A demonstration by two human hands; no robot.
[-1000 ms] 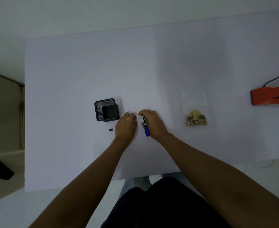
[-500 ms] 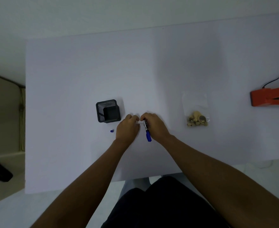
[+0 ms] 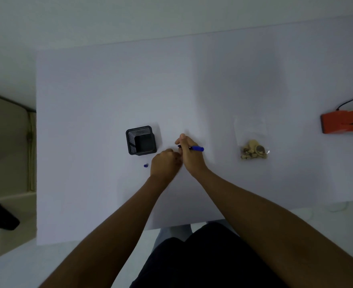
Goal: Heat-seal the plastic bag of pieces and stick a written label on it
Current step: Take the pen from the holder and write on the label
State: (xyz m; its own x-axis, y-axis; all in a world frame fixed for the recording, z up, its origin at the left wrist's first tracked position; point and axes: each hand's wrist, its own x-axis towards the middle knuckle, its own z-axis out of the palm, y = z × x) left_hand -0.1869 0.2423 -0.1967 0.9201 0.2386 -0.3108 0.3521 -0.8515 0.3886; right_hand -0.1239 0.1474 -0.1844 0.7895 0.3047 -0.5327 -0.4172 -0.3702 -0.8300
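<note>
A clear plastic bag (image 3: 251,129) with tan pieces (image 3: 253,152) in its near end lies flat on the white table (image 3: 109,90), right of centre. My right hand (image 3: 190,156) grips a blue pen (image 3: 197,149) that lies almost level, its blue end pointing right. My left hand (image 3: 165,164) rests curled on the table, touching the right hand; whether it holds a label is hidden. The pen's blue cap (image 3: 146,165) lies loose on the table, left of my left hand.
A black mesh pen holder (image 3: 141,140) stands just left of my hands. An orange heat sealer (image 3: 345,123) with a black cord (image 3: 352,98) sits at the table's right edge. A beige chair (image 3: 5,146) is off the table's left side.
The pen swung from pointing down toward me to lying nearly level with its blue end to the right. My right hand rose slightly; my left hand stayed beside it.
</note>
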